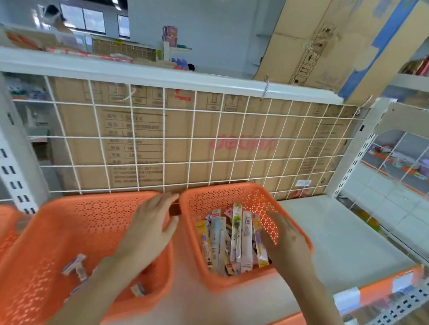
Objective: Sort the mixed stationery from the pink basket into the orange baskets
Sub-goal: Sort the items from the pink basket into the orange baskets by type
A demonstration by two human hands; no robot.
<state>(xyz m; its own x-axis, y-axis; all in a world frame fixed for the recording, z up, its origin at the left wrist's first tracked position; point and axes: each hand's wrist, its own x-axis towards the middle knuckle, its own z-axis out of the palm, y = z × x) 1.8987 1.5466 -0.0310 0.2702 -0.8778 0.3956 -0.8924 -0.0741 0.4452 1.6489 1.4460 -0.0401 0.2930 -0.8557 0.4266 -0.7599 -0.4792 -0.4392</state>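
Reaching over the right rim of the middle orange basket (57, 241), our left hand (154, 223) lies flat, fingers straight and close together, holding nothing. Our right hand (286, 241) is inside the right orange basket (222, 191), against its right wall, beside the long pen packets (236, 237) that stand on end there. It is blurred, so we cannot tell whether it pinches one. Small purple-and-white packets (75, 266) lie on the middle basket's floor. The baskets sit on a white shelf (340, 229); a wire grid (163, 135) stands just behind.
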